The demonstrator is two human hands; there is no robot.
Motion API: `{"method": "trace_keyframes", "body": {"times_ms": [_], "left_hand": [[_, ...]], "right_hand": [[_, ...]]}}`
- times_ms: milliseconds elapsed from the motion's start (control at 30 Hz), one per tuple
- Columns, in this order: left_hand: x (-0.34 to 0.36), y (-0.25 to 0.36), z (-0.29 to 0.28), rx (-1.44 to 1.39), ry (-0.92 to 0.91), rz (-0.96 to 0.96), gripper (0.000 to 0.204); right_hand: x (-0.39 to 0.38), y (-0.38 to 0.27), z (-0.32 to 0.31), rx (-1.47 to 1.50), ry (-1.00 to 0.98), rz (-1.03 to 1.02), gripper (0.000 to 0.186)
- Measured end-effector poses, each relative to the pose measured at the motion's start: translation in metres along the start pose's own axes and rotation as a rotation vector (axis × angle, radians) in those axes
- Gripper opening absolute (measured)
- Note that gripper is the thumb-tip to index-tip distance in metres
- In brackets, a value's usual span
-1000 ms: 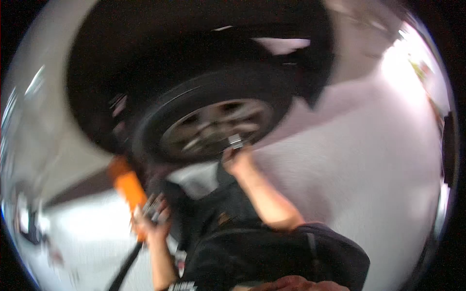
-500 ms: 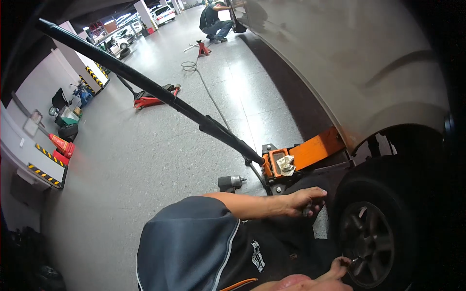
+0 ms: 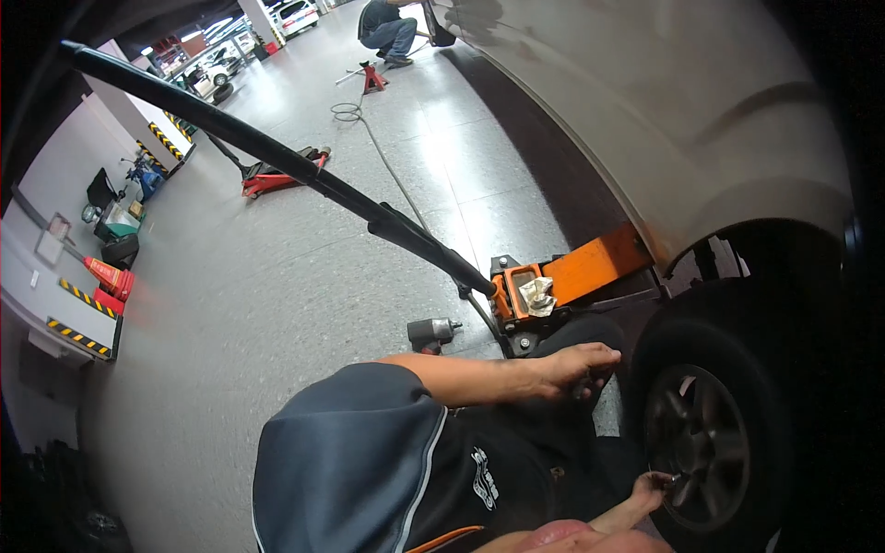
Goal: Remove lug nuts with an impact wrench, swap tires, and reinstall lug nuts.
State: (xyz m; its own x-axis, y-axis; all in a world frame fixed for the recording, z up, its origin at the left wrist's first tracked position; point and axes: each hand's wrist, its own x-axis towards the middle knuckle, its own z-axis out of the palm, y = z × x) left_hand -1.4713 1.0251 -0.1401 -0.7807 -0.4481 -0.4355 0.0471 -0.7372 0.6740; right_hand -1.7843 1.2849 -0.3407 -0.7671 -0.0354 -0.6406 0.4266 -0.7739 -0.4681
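My left hand [image 3: 579, 369] is closed around small dark metal pieces, possibly nuts, held near my knee beside the tire. Lower right, my right hand [image 3: 654, 486] pinches a small metal piece [image 3: 672, 480] at the spoked wheel [image 3: 701, 461] of a pale car [image 3: 664, 120]. The wheel is upright in the wheel arch. An orange floor jack [image 3: 593, 268] reaches under the car body, a crumpled pale rag [image 3: 536, 296] on it and its long black handle [image 3: 240, 140] angled up to the left. A grey impact wrench [image 3: 430, 331] lies on the floor just beyond my left forearm.
Along the floor [image 3: 230, 267] run a hose [image 3: 387, 160], a red jack [image 3: 275, 182] and a red stand [image 3: 374, 80]. A co-worker [image 3: 389, 35] squats farther along the car. Striped pillars [image 3: 166, 138] and red cones [image 3: 109, 276] stand at the left.
My view has swung from facing the wheel to looking along the car and floor, then shifted slightly. My right hand remains at the wheel and my left hand still holds metal pieces.
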Motion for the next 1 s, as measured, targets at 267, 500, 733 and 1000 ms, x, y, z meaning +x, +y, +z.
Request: {"method": "trace_keyframes", "body": {"times_ms": [267, 500, 733, 1000], "left_hand": [[0.003, 0.002, -0.007, -0.25, -0.106, -0.194, 0.034], [0.002, 0.001, 0.006, -0.24, -0.06, -0.162, 0.033], [0.005, 0.0, 0.03, 0.024, 0.033, -0.062, 0.024], [0.006, 0.006, 0.033, 0.526, -0.012, 0.076, 0.033]], "right_hand": [[0.036, 0.001, -0.02, 0.036, 0.012, 0.135, 0.019], [-0.009, -0.005, 0.006, 0.185, -0.06, 0.313, 0.022], [-0.036, -0.006, 0.013, 0.129, -0.105, 0.127, 0.019], [-0.077, 0.012, 0.044, -0.021, -0.067, 0.264, 0.042]]}}
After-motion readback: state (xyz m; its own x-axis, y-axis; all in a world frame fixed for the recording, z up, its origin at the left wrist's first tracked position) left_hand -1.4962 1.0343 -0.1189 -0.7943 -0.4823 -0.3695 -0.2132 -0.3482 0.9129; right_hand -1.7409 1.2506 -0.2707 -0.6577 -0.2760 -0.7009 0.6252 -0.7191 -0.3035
